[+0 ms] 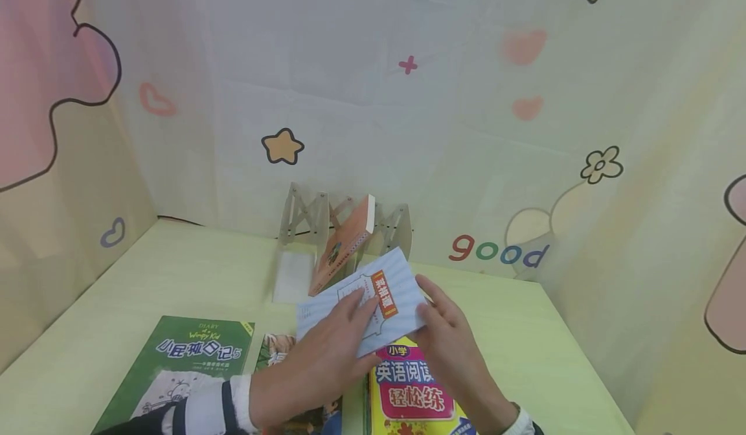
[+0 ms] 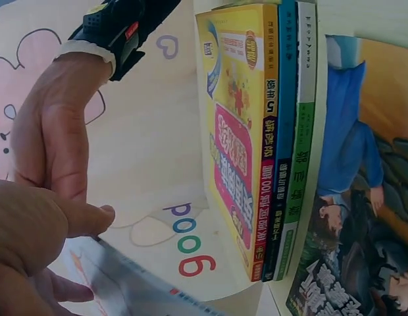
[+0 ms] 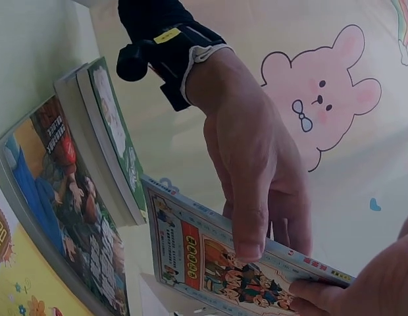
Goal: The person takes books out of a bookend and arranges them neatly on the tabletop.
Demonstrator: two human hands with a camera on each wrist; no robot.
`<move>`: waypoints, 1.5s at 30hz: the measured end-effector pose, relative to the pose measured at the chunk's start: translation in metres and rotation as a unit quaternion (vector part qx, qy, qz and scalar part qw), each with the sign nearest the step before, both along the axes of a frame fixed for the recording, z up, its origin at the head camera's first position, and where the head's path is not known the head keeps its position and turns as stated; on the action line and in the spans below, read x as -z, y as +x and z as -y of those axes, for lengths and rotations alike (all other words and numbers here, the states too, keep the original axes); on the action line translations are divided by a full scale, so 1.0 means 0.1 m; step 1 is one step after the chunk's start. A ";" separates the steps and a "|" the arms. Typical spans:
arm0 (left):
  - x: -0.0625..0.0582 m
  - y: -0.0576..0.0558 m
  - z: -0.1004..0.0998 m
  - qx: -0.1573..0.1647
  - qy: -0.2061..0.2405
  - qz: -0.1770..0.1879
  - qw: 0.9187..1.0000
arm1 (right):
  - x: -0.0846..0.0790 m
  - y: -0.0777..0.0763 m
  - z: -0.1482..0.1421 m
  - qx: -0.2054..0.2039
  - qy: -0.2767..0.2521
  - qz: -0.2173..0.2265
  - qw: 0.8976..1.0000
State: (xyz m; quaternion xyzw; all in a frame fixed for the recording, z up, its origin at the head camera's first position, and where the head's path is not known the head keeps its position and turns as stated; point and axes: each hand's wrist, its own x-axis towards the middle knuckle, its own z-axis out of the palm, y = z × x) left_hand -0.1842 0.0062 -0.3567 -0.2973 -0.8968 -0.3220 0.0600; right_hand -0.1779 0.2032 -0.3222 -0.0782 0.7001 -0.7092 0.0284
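Observation:
Both hands hold a thin, pale blue striped book (image 1: 402, 279) in the air above the table, tilted. The left hand (image 1: 326, 360) lies across its lower left part, fingers on the face with the red title label. In the right wrist view, that hand's thumb presses the other cover, which carries cartoon figures (image 3: 247, 273). At the book's right end, the right hand (image 1: 454, 341) pinches the edge between thumb and fingers. Behind it stands a folding book rack (image 1: 305, 218), where an orange book (image 1: 346, 241) leans at a slant.
A green Diary of a Wimpy Kid book (image 1: 201, 347) lies front left. Beside it is a book with a dark illustrated cover (image 2: 349, 217), partly under the left arm. To the right, a yellow English reading book (image 1: 414, 390) tops a small stack. A patterned curtain (image 1: 350, 98) surrounds the table.

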 end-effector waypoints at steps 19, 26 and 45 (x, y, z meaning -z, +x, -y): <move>0.12 0.01 0.01 0.016 -0.033 -0.051 0.998 | 0.04 -0.01 0.13 0.001 -0.052 0.019 0.998; 0.06 -0.02 0.05 0.006 0.036 0.011 0.999 | 0.02 -0.02 0.14 -0.017 -0.083 0.016 0.996; -0.24 -0.13 0.34 -0.073 0.185 0.037 0.979 | 0.08 -0.07 -0.05 0.035 -0.013 0.009 0.999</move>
